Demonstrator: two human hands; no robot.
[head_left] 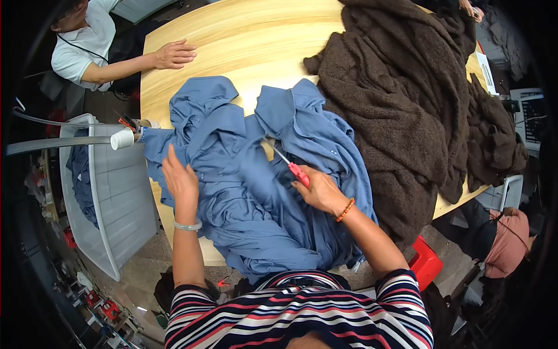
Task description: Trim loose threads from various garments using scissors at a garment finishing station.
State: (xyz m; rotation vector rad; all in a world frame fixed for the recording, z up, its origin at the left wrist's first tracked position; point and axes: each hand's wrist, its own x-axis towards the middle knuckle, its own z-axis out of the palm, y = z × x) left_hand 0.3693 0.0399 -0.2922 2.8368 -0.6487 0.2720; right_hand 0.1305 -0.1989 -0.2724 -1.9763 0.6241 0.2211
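Note:
Crumpled blue button-up garments (pixel 232 209) lie heaped over the near part of the table in front of me. My left hand (pixel 181 179), a pale bangle on its wrist, is over the left side of the heap with its fingers stretched out and nothing in them. My right hand (pixel 318 189), wearing an orange bead bracelet, is closed around a red-handled tool (pixel 299 174) with a slim metal shaft. The shaft points up and left, toward a fold in the blue cloth. Its exact kind is hard to make out, and the cloth beside it is blurred.
Dark brown fleecy cloth (pixel 389 110) covers the right of the wooden table (pixel 250 35). At the left, a white bin (pixel 122 221) holds blue cloth, beside a white cup (pixel 122 139). Across the table, a person's hand (pixel 175 54) rests on it. A red stool (pixel 425 263) stands lower right.

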